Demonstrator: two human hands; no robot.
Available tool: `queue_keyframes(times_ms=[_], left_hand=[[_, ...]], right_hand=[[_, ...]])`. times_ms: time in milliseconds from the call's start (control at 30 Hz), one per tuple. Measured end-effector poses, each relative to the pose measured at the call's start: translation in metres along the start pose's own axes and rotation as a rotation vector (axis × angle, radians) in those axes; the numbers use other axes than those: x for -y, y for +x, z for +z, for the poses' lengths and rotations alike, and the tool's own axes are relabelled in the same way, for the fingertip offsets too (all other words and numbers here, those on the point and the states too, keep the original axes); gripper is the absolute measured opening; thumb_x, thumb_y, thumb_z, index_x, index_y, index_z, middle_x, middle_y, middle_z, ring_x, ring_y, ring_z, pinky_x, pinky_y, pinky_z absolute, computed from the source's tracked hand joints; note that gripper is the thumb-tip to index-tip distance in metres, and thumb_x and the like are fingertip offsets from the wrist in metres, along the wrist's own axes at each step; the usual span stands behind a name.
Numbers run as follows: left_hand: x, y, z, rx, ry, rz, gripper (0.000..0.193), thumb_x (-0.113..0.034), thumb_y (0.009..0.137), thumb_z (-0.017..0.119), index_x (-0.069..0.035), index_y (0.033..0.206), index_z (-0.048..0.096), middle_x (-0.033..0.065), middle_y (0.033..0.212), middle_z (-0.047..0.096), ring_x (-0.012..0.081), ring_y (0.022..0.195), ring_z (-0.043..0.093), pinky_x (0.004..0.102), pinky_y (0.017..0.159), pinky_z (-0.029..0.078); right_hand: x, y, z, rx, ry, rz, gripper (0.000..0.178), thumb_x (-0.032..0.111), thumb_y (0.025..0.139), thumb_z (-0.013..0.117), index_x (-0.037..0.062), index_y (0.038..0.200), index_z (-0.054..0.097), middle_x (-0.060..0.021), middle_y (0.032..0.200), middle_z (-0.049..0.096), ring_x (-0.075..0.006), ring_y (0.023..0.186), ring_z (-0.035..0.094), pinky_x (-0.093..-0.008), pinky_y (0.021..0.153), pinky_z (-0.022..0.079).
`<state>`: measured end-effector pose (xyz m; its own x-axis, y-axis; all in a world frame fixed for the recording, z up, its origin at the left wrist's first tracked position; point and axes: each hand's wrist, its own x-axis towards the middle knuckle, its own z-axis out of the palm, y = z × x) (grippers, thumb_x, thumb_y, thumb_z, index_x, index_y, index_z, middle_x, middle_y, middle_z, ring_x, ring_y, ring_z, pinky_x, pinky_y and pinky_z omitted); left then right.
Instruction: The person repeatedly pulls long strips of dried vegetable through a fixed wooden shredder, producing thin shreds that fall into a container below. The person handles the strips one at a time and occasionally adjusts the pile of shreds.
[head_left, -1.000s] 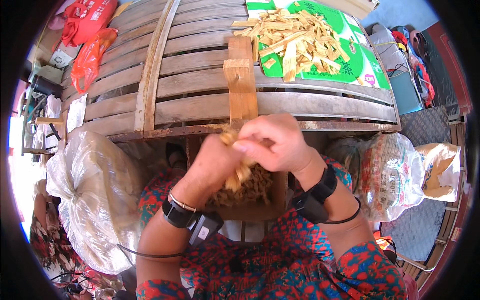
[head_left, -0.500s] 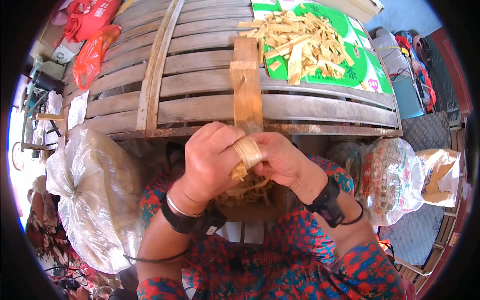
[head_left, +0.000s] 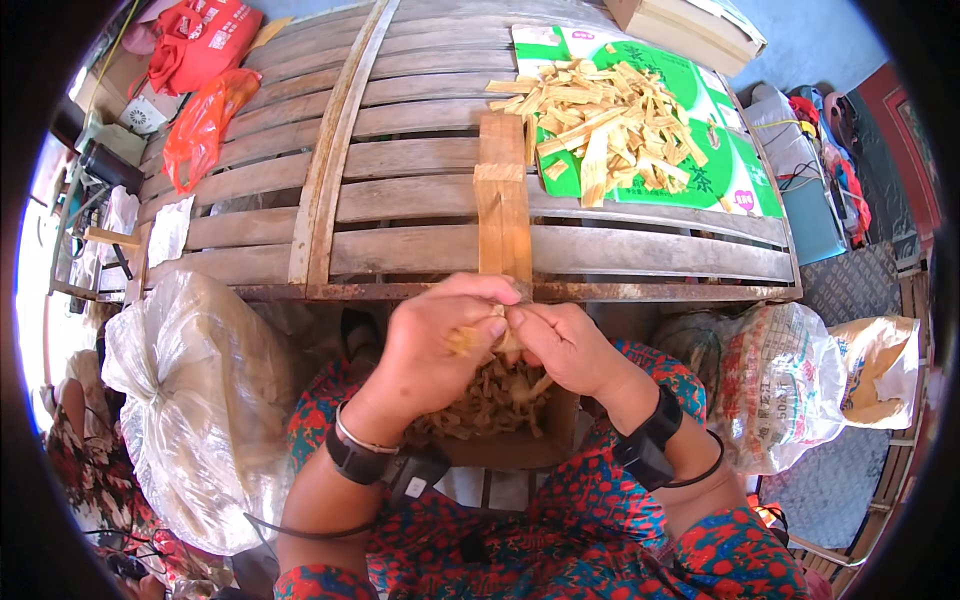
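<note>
Close together just off the table's front edge, my left hand (head_left: 440,345) and my right hand (head_left: 568,345) are both closed, thumbs meeting. Between them they pinch a pale yellow strip (head_left: 508,342), fibrous and dry-looking, largely covered by the fingers. Beyond my fingertips, an orange-brown wooden block (head_left: 503,230) lies across the slats, its near end reaching the edge. Below my hands, a brown box (head_left: 545,452) between my knees contains curled yellowish pieces (head_left: 490,405).
On the slatted table (head_left: 410,250), a green cardboard sheet (head_left: 740,165) bears a heap of yellow strips (head_left: 620,125). Red bags (head_left: 205,45) lie at the far left. A stuffed translucent sack (head_left: 200,400) stands left of me, and a woven sack (head_left: 775,385) stands right.
The strip, earlier a wide band looped at my left fingers, now shows only a small part between my thumbs. My hands have drawn closer together, and the view has shifted slightly.
</note>
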<state>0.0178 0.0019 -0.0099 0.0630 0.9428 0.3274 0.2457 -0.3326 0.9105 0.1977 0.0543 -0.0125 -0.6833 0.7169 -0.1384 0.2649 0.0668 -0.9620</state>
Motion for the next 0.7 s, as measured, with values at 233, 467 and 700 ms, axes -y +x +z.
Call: queue_keyframes(times_ms=[233, 467, 700], left_hand=[[-0.011, 0.002, -0.020, -0.315, -0.481, -0.283, 0.012, -0.009, 0.088, 0.065, 0.002, 0.093, 0.067, 0.0082, 0.097, 0.065, 0.0162, 0.093, 0.061, 0.0307, 0.084, 0.049], [-0.010, 0.004, -0.007, -0.103, -0.659, -0.670, 0.018, -0.007, 0.081, 0.070, 0.000, 0.095, 0.062, 0.0042, 0.071, 0.060, 0.0108, 0.059, 0.057, 0.0222, 0.052, 0.045], [0.024, 0.013, 0.000, -0.307, -0.606, -0.545, 0.008, -0.004, 0.084, 0.066, -0.002, 0.091, 0.063, 0.0007, 0.076, 0.060, 0.0073, 0.069, 0.055, 0.0219, 0.062, 0.044]], right_hand=[[0.005, -0.005, -0.009, 0.179, 0.661, 0.306, 0.046, 0.041, 0.100, 0.046, 0.0048, 0.075, 0.059, 0.0062, 0.057, 0.037, -0.0046, 0.051, 0.031, -0.0213, 0.046, 0.023], [0.004, 0.002, -0.003, 0.008, 0.196, 0.162, 0.030, 0.030, 0.094, 0.060, 0.0037, 0.081, 0.065, 0.0047, 0.064, 0.051, -0.0031, 0.057, 0.038, -0.0198, 0.050, 0.031], [-0.016, 0.026, -0.019, -0.395, -0.041, -0.015, 0.011, 0.009, 0.086, 0.070, 0.0018, 0.087, 0.062, 0.0039, 0.075, 0.060, -0.0026, 0.071, 0.051, -0.0203, 0.063, 0.044]])
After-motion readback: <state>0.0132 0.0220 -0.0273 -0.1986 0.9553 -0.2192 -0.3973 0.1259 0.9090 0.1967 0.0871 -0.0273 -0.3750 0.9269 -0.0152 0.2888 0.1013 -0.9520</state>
